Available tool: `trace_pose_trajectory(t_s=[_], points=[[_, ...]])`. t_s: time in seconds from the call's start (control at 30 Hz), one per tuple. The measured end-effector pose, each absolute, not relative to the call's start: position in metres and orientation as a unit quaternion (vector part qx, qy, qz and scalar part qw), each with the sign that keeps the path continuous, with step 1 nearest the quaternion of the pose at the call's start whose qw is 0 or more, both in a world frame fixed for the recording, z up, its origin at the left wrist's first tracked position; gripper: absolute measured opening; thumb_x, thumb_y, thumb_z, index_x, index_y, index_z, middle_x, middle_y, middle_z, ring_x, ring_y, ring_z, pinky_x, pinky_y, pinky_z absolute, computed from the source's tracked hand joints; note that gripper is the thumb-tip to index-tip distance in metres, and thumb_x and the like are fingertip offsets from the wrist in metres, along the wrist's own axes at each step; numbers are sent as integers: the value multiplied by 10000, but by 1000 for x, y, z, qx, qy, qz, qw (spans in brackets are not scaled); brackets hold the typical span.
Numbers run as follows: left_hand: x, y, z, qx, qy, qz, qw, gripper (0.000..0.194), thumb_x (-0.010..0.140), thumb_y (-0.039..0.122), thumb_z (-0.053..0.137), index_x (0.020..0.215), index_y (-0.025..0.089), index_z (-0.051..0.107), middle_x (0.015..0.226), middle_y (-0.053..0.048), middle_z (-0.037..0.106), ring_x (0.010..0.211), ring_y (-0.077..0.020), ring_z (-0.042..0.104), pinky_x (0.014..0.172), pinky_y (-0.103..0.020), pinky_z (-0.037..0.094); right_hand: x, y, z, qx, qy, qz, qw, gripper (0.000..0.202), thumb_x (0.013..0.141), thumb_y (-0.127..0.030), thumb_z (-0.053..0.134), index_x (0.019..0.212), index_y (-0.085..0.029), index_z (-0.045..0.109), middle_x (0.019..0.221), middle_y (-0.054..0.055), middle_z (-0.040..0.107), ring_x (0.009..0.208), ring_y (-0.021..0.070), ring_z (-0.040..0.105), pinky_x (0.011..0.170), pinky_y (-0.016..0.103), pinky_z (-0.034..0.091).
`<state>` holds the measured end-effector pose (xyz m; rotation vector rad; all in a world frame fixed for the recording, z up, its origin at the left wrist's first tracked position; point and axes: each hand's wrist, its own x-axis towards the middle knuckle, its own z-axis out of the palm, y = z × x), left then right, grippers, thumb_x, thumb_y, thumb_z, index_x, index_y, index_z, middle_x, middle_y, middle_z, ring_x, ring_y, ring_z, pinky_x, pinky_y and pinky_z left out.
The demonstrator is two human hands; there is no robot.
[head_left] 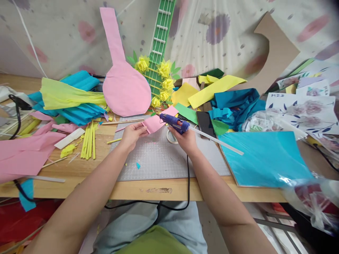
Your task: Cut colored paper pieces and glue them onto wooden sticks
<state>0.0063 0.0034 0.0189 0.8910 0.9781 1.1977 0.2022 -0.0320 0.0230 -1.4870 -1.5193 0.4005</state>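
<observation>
My left hand (134, 134) pinches the near left end of a small pink paper piece (156, 123) above the grey cutting mat (159, 162). Wrapped around a blue hot glue gun (174, 122) is my right hand (185, 139). The gun's nozzle points left, over the pink piece; whether it touches the paper I cannot tell. A long translucent glue stick (217, 141) juts out of its back to the right. Beneath the gun, a white ring-shaped thing (172, 137) shows partly behind my right hand.
A pink lute-shaped cutout (127, 90) leans at the back beside a green fretboard (159, 44) with yellow paper flowers (164, 68). Yellow paper strips (89, 141) lie left. A phone (206, 123) and a blue sheet pack (265, 155) lie right. The gun's black cord (188, 183) hangs over the table edge.
</observation>
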Motion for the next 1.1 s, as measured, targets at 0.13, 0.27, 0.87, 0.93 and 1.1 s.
trace_pose_trajectory(t_s=[0.13,0.27,0.87,0.93,1.1], points=[[3,5,21,362,434,545,619,233,540,199,740,741,117,655,737,-58,681,712,-167,647,771,-346,508,204,-32,23,-602,-614,160,484,396,691,-520,556,842,-166,648,777,51,644,725,198,585,668,320,464],[1,8,20,362,419,564,612,218,547,220,739,716,120,643,705,-40,669,699,-152,643,759,-323,510,203,-33,24,-602,-604,156,499,397,690,-511,563,863,-165,647,829,61,654,754,195,591,695,313,460],[-17,22,29,192,386,678,596,127,741,44,544,662,142,529,592,15,639,601,-68,626,795,-248,501,273,-14,19,-743,-509,151,408,561,585,-610,592,817,-105,669,702,100,652,702,234,605,627,312,437],[-20,24,31,174,381,694,586,149,751,27,524,651,138,530,572,17,631,580,-62,621,773,-232,508,278,-11,12,-755,-514,155,376,554,597,-594,595,856,-110,670,754,112,666,744,242,614,661,319,443],[-23,25,32,147,363,716,578,139,751,15,520,677,130,550,600,11,643,601,-69,628,750,-227,516,275,-7,1,-764,-532,153,331,527,645,-571,572,918,-129,662,853,123,674,825,251,618,714,325,447]])
